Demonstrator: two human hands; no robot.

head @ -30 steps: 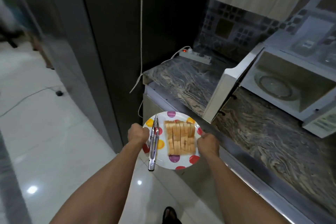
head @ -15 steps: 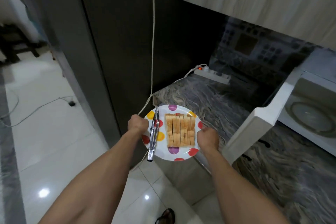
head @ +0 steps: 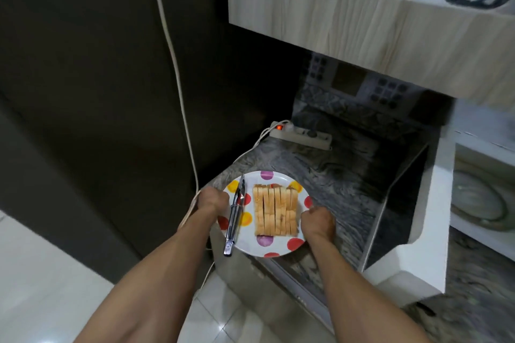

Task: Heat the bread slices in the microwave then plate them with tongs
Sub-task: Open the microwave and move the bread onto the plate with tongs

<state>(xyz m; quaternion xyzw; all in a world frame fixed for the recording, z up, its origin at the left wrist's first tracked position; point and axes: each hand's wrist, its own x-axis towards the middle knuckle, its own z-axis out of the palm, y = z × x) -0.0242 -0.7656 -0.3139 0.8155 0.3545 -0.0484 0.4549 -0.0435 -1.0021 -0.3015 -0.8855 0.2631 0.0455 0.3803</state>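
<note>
A white plate (head: 278, 179) with coloured dots carries several bread slices (head: 275, 211) packed side by side in a block. Metal tongs (head: 235, 217) lie along the plate's left side, their handle end sticking out over the near rim. My left hand (head: 212, 201) grips the plate's left rim and my right hand (head: 317, 220) grips its right rim. The plate hangs over the left end of the marble counter (head: 342, 175). The white microwave (head: 482, 198) stands at the right with its door (head: 401, 220) swung open towards me and its glass turntable showing.
A white power strip (head: 302, 135) with a lit red switch lies at the back of the counter, its cable running up the dark wall (head: 111, 64). A wooden cabinet (head: 362, 25) hangs overhead. White tiled floor (head: 41, 287) lies at the lower left.
The view has swung up and to the left, so the microwave has slid towards the right edge. Both hands still hold the plate, which has come over the counter's left end.
</note>
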